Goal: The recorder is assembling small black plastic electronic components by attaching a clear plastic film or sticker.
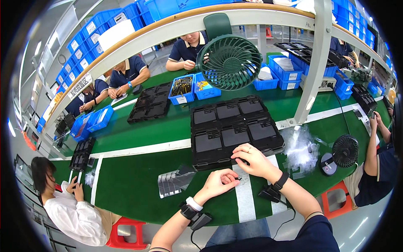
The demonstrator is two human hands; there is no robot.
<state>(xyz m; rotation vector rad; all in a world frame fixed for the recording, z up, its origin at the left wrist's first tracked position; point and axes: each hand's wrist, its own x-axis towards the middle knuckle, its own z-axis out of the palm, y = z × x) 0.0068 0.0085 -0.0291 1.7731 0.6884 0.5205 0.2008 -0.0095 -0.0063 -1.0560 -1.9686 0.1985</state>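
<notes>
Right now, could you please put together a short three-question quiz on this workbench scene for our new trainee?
1. True or false: the right hand rests at the near edge of the black tray stack.
2. What lies on the green table just left of the left hand? A) scissors B) a clear bag of dark parts C) a red stool
3. Fill in: the small black fan stands to the person's ____.

Key: 1 true, the fingers touch its front rim. 2 B, the clear bag of dark parts. 3 right.
</notes>
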